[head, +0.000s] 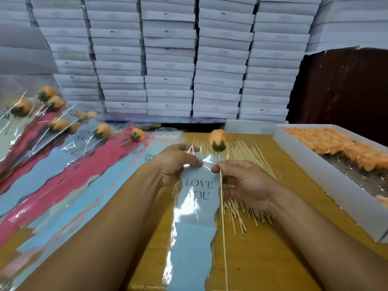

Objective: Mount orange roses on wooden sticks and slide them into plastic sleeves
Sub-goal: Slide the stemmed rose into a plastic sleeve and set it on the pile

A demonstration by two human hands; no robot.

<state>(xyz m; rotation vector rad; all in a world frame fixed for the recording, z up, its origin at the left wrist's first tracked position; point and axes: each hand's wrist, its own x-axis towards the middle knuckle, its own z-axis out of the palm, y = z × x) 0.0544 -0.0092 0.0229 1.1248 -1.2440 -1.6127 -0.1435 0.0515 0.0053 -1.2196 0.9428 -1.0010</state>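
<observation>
**At the bench's middle: a rose on its stick beside a sleeve**

At the middle of the bench (pixel 262 259), the right hand (pixel 245 183) pinches a wooden stick (pixel 222 206) between thumb and forefinger, the other fingers loosely curled. The stick's long axis runs from the near edge toward the far edge, and the orange rose (pixel 218 140) sits on its far end, bloom pointing away from the person.

The left hand (pixel 176 164) pinches the far end of a plastic sleeve (pixel 195 217) printed "LOVE YOU", which lies lengthwise just beside the stick.

Under both hands lies a heap of loose sticks (pixel 247 156). Along the right edge stands a white tray (pixel 327 175) of rose heads (pixel 336 143). At the left edge lie finished sleeved roses (pixel 58 124). Behind the bench rise stacked white boxes (pixel 168 59).
</observation>
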